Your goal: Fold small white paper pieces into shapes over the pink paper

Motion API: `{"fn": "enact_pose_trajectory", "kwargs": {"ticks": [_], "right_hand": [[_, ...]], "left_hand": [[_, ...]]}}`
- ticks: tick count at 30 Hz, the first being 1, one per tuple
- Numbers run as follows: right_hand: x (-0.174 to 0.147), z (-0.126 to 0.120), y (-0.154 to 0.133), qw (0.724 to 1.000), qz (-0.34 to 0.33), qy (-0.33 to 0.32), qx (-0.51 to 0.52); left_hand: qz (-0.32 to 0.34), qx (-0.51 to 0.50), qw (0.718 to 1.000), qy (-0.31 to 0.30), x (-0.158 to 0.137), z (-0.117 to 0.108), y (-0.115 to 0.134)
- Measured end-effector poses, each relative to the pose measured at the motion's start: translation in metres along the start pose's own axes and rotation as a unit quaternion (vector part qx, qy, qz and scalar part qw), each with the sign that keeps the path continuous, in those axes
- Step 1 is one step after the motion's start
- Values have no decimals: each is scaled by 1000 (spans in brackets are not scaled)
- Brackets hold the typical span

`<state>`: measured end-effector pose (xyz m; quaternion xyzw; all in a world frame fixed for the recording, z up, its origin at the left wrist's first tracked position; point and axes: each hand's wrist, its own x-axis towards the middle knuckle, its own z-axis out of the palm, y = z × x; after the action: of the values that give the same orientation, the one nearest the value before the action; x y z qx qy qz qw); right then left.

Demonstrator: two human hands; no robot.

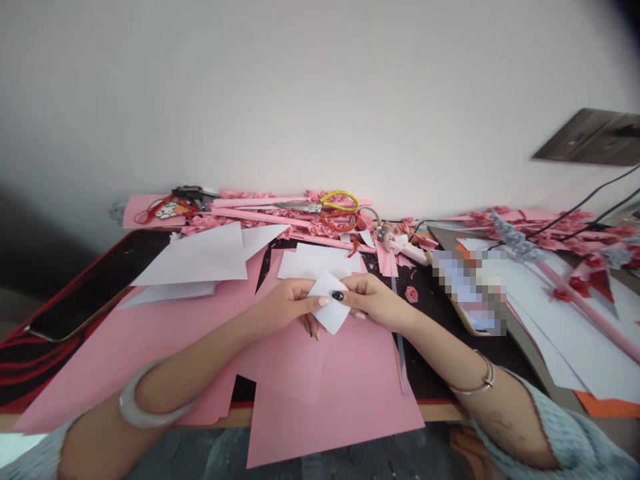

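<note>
A small square of white paper [331, 320] is held up between my two hands, one corner pointing down. My left hand [290, 305] pinches its left side, thumb on the front and fingers behind. From the right, my right hand [373, 300] grips the same piece, its dark-nailed thumb pressed on the front. Below the hands lie pink paper sheets [333, 407], overlapping each other. Just behind the square rests a white paper piece [313, 260]. Larger white sheets [200, 257] lie to the left on more pink paper.
Pink paper rods and crumpled flowers line the wall, with yellow-and-red-handled scissors [340, 201] on top. A pink glue gun [403, 245] sits right of centre, a glue stick [401, 360] nearer. Phones lie left [100, 283] and right [463, 293]. White sheets [555, 320] cover the far right.
</note>
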<state>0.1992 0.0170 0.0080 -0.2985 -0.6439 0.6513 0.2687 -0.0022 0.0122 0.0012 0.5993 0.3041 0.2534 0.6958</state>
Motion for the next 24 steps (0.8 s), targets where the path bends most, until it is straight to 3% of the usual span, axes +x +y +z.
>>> {"fn": "enact_pose_trajectory", "kwargs": {"ticks": [5,8,11,14,16,19,21,24], "right_hand": [[1,2,5,995,-8,33,96],[1,-1,3,991,-39,88,90],[0,-9,-3,963,-84,251,-47],[0,-18,-5,889,-89,376,-246],[1,-22,-3,857,-63,379,-343],[5,-22,6,839,-9,345,-420],[9,-21,12,836,7,338,-432],[14,-17,16,855,-3,350,-382]], "left_hand": [[25,-25,999,40,-2,-5,-3],[64,-40,992,101,-1,-9,-5],[114,-29,966,228,0,-14,-4],[125,2,932,341,3,-20,-3],[126,14,917,379,5,-24,-4],[115,27,910,397,8,-29,-8],[107,33,910,400,9,-30,-10],[103,37,911,398,12,-32,-12]]}}
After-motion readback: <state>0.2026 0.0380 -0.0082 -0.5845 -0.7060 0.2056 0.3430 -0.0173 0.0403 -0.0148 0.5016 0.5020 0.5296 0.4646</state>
